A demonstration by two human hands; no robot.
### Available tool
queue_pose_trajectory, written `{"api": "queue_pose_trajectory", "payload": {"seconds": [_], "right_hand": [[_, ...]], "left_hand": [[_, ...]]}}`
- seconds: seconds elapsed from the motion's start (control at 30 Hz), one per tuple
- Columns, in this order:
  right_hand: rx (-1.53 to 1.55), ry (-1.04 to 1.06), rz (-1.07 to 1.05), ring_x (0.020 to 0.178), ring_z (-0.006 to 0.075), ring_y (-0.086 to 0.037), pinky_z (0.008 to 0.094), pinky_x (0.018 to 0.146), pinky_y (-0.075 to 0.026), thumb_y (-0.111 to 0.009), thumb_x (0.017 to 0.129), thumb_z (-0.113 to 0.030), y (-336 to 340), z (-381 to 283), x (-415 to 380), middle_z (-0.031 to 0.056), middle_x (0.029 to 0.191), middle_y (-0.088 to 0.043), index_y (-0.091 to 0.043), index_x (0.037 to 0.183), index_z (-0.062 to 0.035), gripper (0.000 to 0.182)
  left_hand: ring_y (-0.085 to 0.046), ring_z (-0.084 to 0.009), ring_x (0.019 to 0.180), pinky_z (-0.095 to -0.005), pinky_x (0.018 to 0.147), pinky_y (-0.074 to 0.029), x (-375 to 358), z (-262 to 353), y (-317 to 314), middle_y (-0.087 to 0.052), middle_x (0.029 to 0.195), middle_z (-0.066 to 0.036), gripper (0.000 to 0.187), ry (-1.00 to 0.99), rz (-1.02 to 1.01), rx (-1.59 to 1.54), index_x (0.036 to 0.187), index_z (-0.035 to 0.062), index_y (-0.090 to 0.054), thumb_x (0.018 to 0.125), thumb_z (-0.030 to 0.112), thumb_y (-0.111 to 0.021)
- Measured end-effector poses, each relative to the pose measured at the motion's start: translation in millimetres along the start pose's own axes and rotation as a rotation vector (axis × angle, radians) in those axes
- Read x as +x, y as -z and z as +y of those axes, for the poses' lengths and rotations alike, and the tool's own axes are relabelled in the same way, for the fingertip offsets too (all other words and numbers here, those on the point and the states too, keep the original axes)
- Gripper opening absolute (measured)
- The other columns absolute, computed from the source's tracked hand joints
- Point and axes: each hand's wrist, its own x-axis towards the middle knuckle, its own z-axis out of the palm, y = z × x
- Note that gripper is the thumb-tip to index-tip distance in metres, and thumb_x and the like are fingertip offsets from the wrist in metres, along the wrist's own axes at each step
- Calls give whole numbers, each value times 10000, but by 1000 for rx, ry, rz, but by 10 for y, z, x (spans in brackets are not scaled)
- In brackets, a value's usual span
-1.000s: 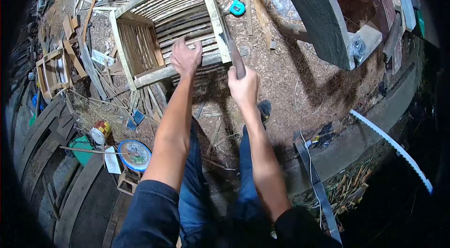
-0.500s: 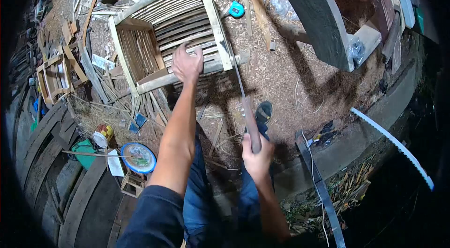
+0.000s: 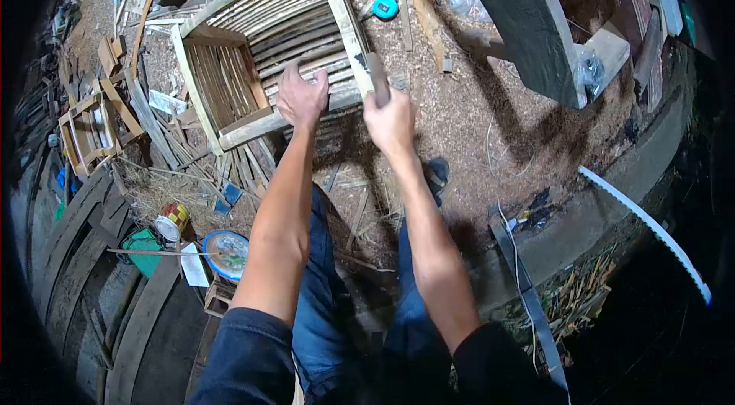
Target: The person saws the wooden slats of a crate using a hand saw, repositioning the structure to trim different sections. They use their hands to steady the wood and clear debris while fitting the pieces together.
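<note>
Just right of the wooden crate (image 3: 346,18) in the upper centre of the frame, the right hand (image 3: 393,125) is closed around the lower end of a brown handle (image 3: 378,77). That handle's long axis points up the frame, leaning slightly to the upper left, almost in line with the pale board on the crate's right side, whose lower end it overlaps in view. Whatever the handle carries beyond that can't be made out. Of the two hands, the right is nearer this corner; the left hand (image 3: 301,97) lies further left, over the crate's lower rail, fingers bent and spread, and whether it grips the wood I cannot tell. A teal tape measure (image 3: 385,6) sits up and right of the crate, too small for any brand to be read. At lower left, a red-and-yellow can (image 3: 175,215) has no legible lettering either.
</note>
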Motion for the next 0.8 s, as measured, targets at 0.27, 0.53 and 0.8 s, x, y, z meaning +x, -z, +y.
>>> {"api": "queue_pose_trajectory", "payload": {"seconds": [0.27, 0.53, 0.8], "right_hand": [[4, 106, 111, 443, 180, -540, 326, 455, -418, -621, 857, -128, 301, 270, -754, 103, 545, -591, -624, 757, -4, 159], [129, 138, 116, 704, 147, -672, 316, 588, -502, -567, 855, -44, 631, -61, -1360, 171, 804, -694, -663, 979, 11, 166], [-63, 98, 110, 514, 171, -596, 342, 514, -481, -612, 855, -76, 682, 140, -1533, 159, 630, -608, -666, 951, 3, 136]], "left_hand": [[-532, -274, 1162, -397, 976, -417, -10, -65, -46, -594, 1235, -110, 551, -30, -16, 28, 1195, 88, -601, 721, 367, -588], [-549, -294, 1135, -407, 974, -420, -42, -6, 30, -601, 1209, -144, 530, -40, -7, 27, 1191, 74, -594, 738, 349, -588], [-545, -299, 1153, -409, 1002, -401, -99, -1, 36, -596, 1221, -148, 550, -14, -42, 24, 1208, 100, -590, 720, 354, -598]]}}
